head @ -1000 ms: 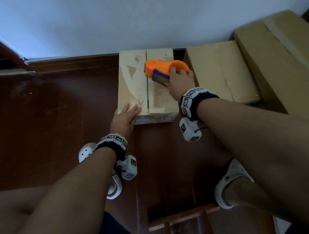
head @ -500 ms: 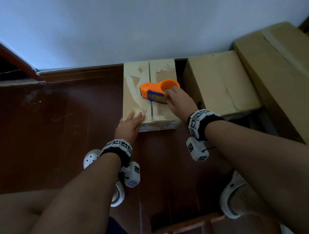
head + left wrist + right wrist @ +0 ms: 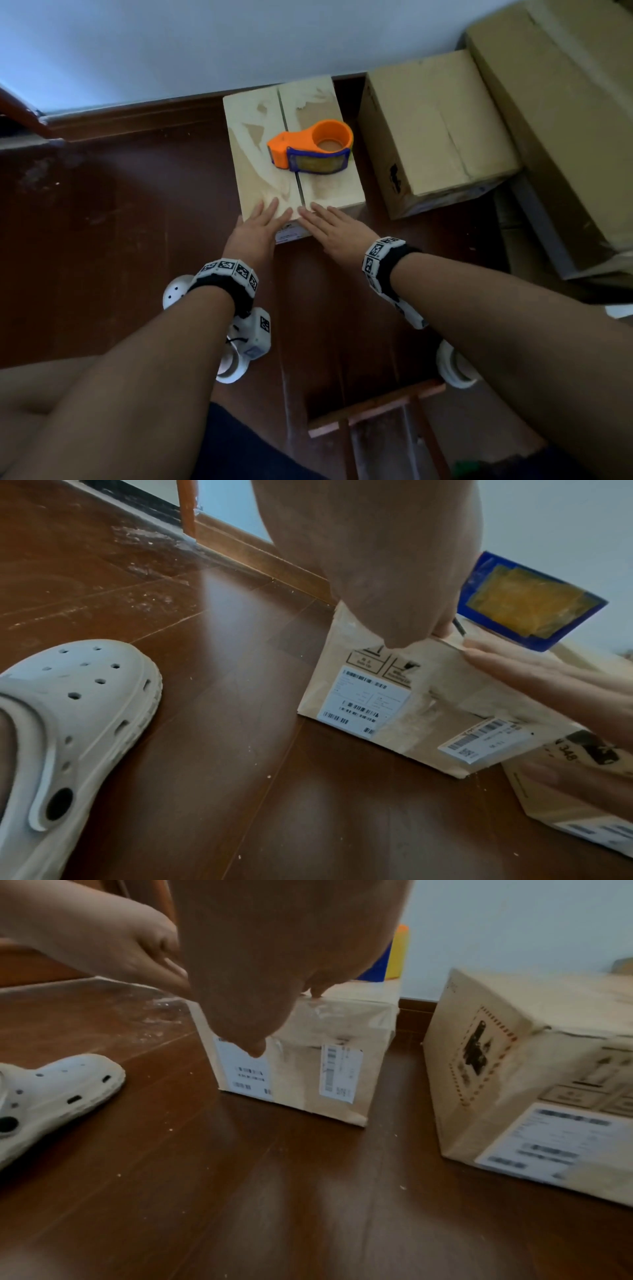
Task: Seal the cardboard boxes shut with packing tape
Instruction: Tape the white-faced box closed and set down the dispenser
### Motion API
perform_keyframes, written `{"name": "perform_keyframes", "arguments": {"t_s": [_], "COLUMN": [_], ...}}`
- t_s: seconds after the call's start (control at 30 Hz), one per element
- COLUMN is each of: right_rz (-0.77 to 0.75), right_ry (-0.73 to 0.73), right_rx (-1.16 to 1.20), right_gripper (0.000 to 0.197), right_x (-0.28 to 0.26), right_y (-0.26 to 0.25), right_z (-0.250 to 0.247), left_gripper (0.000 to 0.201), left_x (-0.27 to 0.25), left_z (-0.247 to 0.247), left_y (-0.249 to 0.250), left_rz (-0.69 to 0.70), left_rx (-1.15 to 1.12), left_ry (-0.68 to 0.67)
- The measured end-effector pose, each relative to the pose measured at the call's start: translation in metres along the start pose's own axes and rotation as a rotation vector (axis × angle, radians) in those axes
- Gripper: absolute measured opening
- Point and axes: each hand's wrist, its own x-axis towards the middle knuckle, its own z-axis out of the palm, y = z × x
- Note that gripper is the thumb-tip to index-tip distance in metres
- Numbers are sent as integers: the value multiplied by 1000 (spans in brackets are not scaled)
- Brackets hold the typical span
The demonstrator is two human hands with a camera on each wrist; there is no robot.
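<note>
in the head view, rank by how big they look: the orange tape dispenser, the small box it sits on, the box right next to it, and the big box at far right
1. Big box at far right, though cut off by the frame.
2. Box right next to it.
3. Small box under the dispenser; nearly the same distance, so the ranking seems fair.
4. Orange tape dispenser.

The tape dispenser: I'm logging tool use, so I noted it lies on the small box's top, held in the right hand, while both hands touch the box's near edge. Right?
Not quite. The tape dispenser does lie on the small box, but nobody holds it. The head view shows the right hand and left hand flat at the near edge.
</note>
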Motion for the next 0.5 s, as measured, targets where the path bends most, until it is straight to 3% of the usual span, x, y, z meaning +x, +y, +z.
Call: {"name": "perform_keyframes", "arguments": {"t_s": [0.17,0.37,0.5], "right_rz": [24,161,190], "right_ry": [1,40,20], "right_rx": [-6,3,-10], "right_gripper": [80,74,71], "right_x": [-15,-45,-53], "right_y": [23,43,46], "right_z": [6,14,4], "left_gripper": [81,86,70], "left_x": [-1,-2,-6], "left_z": [3,5,12], "left_y": [-4,-6,-5], "left_rz": [6,14,21], "left_rx": [-4,-42,-121], "left_ry": [-1,22,108]}}
